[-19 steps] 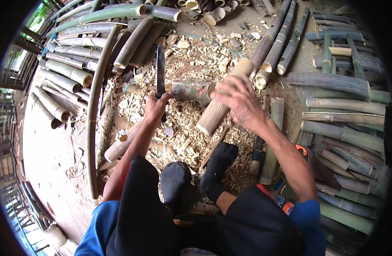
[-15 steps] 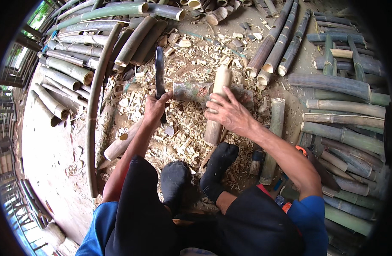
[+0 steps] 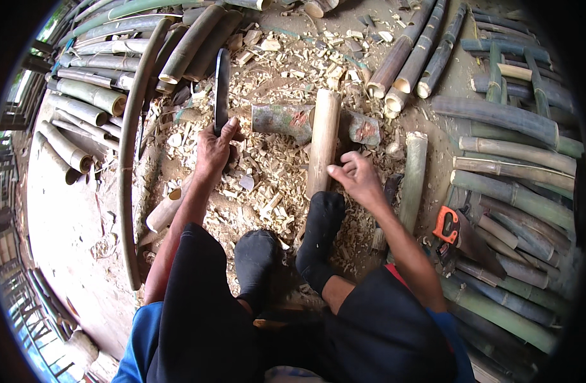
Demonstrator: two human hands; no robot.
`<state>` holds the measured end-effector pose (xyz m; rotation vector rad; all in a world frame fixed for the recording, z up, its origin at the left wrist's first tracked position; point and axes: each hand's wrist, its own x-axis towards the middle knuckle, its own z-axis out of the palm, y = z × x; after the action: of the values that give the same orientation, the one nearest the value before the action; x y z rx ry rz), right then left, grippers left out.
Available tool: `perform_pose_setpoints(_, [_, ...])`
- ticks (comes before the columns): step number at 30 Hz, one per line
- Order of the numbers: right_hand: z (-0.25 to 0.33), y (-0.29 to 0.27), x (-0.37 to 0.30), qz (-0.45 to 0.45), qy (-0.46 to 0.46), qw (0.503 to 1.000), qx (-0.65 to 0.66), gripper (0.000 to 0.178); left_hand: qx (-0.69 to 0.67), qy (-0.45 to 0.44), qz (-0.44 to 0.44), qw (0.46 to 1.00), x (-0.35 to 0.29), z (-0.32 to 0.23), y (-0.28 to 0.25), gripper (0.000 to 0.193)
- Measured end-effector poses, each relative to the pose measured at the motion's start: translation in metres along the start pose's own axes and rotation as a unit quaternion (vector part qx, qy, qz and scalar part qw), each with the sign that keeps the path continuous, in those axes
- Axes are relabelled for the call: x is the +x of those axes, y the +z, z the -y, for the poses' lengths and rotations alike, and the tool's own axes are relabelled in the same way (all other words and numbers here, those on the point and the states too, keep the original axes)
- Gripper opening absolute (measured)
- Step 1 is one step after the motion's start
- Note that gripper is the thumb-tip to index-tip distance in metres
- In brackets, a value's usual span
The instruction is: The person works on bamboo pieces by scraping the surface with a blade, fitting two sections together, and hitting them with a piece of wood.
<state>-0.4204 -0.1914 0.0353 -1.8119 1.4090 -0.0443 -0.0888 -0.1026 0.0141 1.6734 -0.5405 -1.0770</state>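
My left hand point(image 3: 214, 148) is closed round the handle of a machete point(image 3: 222, 89), its dark blade pointing up and away from me. A pale, stripped billet point(image 3: 323, 137) leans across a short bark-covered log point(image 3: 281, 122), its near end by my right sock point(image 3: 325, 214). Beside the billet's right side hovers my right hand point(image 3: 360, 180), fingers loosely curled and thumb apart. The thumb tip is at the billet's edge; whether it touches I cannot tell. Wood chips point(image 3: 267, 185) lie all round the log.
Bamboo lengths are piled on the left point(image 3: 92, 96) and on the right point(image 3: 516, 191). A long curved pole point(image 3: 128, 166) lies to my left. On my right are a green bamboo piece point(image 3: 413, 179) and a saw with an orange handle point(image 3: 446, 223).
My right hand has let go of the billet and drawn back toward me, to its right. My left hand has moved slightly left and up with the machete. The orange-handled saw is now uncovered.
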Motion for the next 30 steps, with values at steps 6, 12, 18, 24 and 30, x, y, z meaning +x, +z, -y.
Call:
perform_pose_setpoints(6, [-0.002, 0.046, 0.009, -0.016, 0.051, 0.998, -0.023, 0.106, 0.107, -0.012, 0.056, 0.993, 0.000, 0.003, -0.004, 0.032])
perform_pose_setpoints(12, [-0.001, 0.047, 0.010, -0.003, 0.072, 0.997, -0.011, 0.103, 0.135, 0.037, 0.158, 0.977, -0.010, -0.013, -0.006, 0.041])
perform_pose_setpoints(18, [0.017, 0.012, -0.028, -0.055, 0.082, 0.992, 0.076, 0.100, 0.280, 0.144, 0.204, 0.927, 0.016, -0.025, 0.001, 0.056])
perform_pose_setpoints(24, [-0.088, -0.055, -0.075, -0.371, 0.086, 0.916, -0.126, 0.070, 0.429, 0.342, 0.299, 0.781, 0.050, -0.052, 0.009, 0.059])
perform_pose_setpoints(30, [-0.174, -0.057, -0.117, -0.220, 0.226, 0.944, -0.098, 0.083, 0.463, 0.422, 0.310, 0.715, 0.066, -0.052, 0.031, 0.051])
